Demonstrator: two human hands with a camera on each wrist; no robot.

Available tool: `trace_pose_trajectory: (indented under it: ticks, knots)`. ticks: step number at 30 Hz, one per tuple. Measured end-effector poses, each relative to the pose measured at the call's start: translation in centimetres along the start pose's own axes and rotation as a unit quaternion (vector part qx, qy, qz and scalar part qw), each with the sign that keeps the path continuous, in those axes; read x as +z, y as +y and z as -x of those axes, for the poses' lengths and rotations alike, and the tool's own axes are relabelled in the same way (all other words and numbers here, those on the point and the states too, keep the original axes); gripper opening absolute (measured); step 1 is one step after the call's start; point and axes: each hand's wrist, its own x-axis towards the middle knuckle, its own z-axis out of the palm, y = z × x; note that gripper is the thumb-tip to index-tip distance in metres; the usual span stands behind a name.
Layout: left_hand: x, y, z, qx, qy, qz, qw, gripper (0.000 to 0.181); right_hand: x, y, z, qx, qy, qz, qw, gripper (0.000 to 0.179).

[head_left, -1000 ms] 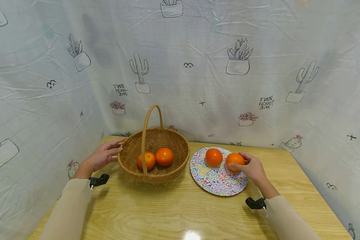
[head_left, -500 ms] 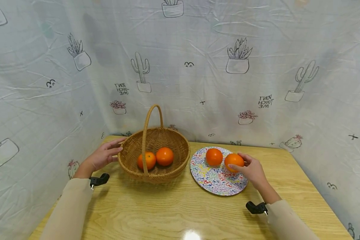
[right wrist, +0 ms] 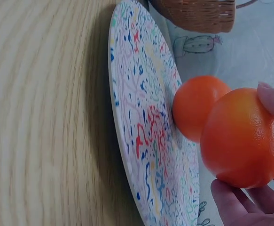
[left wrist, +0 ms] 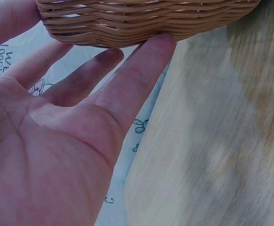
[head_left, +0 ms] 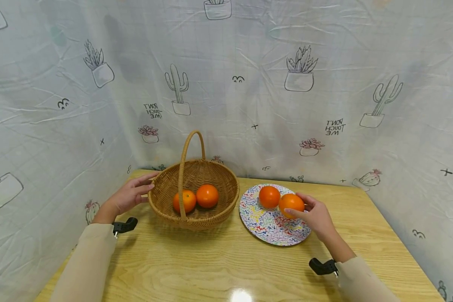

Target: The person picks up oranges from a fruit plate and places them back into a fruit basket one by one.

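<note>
1. A person's right hand (head_left: 318,217) grasps a glossy, rounded orange fruit (head_left: 292,204), thumb on one side and fingers on the other, at the far right part of a flat round plate (head_left: 265,225); from here I cannot tell whether its underside touches the plate.

2. A second fruit (head_left: 268,197), smooth and red-orange, sits on the plate just left of the held one.

3. The plate, thin-rimmed and white, carries squiggles of red, blue, yellow and lilac.

4. At left, the person's left hand (head_left: 130,197) grasps nothing in full: its fingers reach out nearly straight, their tips against the outer left side of a woven wicker basket (head_left: 200,171).

5. The basket is a wide, shallow bowl under a tall, wrapped arched handle (head_left: 181,180); inside, two more shiny fruits (head_left: 208,196) lie side by side.

6. Basket and plate stand just beside each other toward the far edge of a pale wood-grain table (head_left: 196,260), backed by a creased cloth (head_left: 241,105) printed with potted cacti.

7. The widest stretch of wood lies on the near side, between two beige sleeves (head_left: 84,260); another strip runs from the plate to the table's right edge.
</note>
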Motion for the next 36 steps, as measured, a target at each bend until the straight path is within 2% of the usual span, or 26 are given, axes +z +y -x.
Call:
trace_pose_trajectory:
  ticks: [18, 36]
  knots:
    - [0.3, 0.6, 0.2, 0.001, -0.005, -0.005, 1.0, 0.063, 1.1, -1.9, 0.5, -0.021, -0.02, -0.042, 0.9987, 0.079]
    - [0.0, 1.1, 0.0, -0.025, -0.002, -0.001, 0.9997, 0.064, 2.7, -4.8, -0.8, -0.056, -0.029, -0.094, 0.9936, 0.072]
